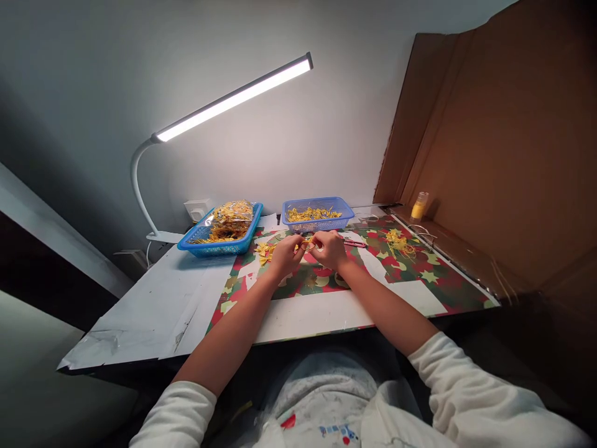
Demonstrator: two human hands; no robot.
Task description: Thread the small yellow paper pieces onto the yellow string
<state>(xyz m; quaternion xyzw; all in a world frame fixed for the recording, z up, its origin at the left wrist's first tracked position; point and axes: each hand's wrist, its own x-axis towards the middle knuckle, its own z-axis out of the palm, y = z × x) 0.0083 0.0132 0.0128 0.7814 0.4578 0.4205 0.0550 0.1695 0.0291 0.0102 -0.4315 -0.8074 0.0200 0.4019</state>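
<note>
My left hand (288, 254) and my right hand (329, 249) are close together over the patterned table covering. Between their pinched fingertips is a small yellow piece (306, 244), too small to make out fully. Just left of my left hand lies a pile of yellow pieces (265, 251). A pink tool (355, 243) lies beside my right hand, partly hidden by it. Behind the hands stands a blue-violet basket (318, 204) with yellow pieces inside.
A blue basket (215, 251) at the left holds a clear bag (233, 214) of yellow pieces. Yellow strings (401, 244) lie at the right, near a small bottle (420, 205). A lamp (233, 99) arches overhead; cardboard (504, 137) stands at the right.
</note>
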